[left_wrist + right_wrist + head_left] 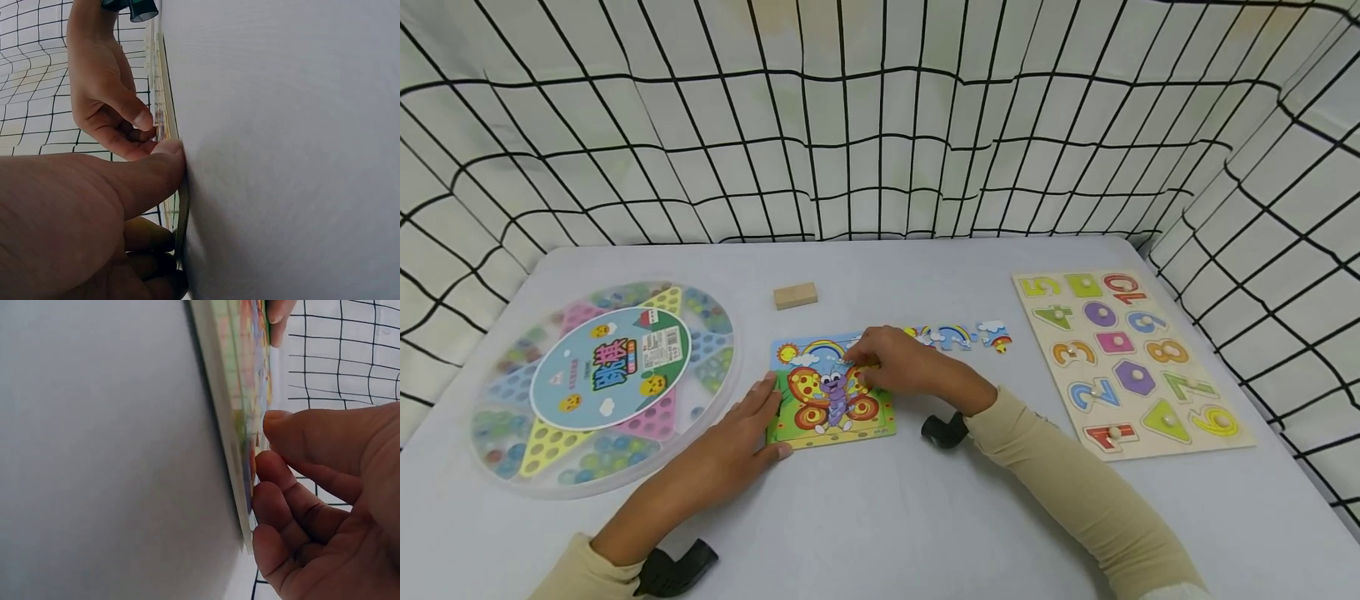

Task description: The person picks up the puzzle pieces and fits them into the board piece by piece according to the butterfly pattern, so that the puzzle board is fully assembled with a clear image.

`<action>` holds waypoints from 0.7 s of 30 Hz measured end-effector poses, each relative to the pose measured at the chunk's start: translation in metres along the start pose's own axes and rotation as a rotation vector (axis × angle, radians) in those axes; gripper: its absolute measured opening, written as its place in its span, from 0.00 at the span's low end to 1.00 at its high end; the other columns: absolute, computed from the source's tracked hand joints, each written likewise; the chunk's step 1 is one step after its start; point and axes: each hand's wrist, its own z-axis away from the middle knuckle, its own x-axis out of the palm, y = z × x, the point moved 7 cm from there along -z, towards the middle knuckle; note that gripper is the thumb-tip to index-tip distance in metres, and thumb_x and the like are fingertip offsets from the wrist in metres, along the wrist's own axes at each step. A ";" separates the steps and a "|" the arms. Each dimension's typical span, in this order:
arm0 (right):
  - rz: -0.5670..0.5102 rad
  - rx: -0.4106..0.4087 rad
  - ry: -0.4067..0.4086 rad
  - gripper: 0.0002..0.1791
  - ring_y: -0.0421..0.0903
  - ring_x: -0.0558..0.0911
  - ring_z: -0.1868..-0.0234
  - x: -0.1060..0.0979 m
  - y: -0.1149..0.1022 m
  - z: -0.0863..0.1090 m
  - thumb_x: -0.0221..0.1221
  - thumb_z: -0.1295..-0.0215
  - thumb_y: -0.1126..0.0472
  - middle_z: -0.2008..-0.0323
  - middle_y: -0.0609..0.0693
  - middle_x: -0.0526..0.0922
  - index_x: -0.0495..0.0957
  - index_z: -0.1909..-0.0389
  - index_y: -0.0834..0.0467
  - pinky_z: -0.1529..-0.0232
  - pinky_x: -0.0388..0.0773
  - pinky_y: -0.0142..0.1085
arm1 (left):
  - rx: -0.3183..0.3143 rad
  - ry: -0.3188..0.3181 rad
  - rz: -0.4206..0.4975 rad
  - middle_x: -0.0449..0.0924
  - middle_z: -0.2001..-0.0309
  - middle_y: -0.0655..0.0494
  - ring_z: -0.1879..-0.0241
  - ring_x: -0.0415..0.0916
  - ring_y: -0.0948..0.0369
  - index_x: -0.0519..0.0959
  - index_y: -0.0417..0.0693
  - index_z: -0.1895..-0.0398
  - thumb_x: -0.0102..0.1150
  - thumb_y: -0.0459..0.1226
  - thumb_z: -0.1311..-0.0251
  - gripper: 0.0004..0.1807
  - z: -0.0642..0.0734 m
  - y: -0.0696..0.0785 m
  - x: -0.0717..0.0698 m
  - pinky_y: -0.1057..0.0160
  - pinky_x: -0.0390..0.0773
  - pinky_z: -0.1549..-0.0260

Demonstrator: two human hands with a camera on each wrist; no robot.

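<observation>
A butterfly jigsaw puzzle [835, 408] in a flat board lies on the white table in the head view. My left hand [730, 446] rests along its left edge, fingers extended and thumb at the near corner. In the left wrist view the left thumb [156, 169] touches the board's edge. My right hand [898, 362] reaches over the puzzle's upper right, fingers bent and fingertips at its surface. The right wrist view has the right thumb [281, 428] and fingertips against the picture; I cannot tell whether they pinch a piece. Loose puzzle pieces [951, 336] lie just beyond the right hand.
A wooden block [795, 296] lies behind the puzzle. At left is a round marble board game [602, 375]; at right, a wooden number-and-shape board [1135, 367]. Black wire mesh [880, 142] stands behind and beside the table. Both wrists carry black devices.
</observation>
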 end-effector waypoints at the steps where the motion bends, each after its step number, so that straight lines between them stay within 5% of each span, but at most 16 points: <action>1: -0.007 -0.005 0.011 0.18 0.42 0.74 0.56 -0.002 0.000 0.001 0.62 0.35 0.66 0.55 0.49 0.80 0.80 0.44 0.61 0.55 0.73 0.33 | 0.000 0.002 0.001 0.38 0.24 0.37 0.27 0.39 0.39 0.50 0.30 0.27 0.59 0.43 0.33 0.42 0.001 0.000 0.000 0.37 0.54 0.36; 21: -0.045 -0.005 0.182 0.18 0.48 0.77 0.53 -0.036 0.032 0.022 0.64 0.37 0.66 0.54 0.51 0.81 0.81 0.46 0.60 0.49 0.76 0.41 | -0.010 -0.001 -0.004 0.38 0.24 0.38 0.27 0.39 0.39 0.51 0.31 0.26 0.59 0.45 0.34 0.43 0.000 -0.004 0.001 0.36 0.56 0.37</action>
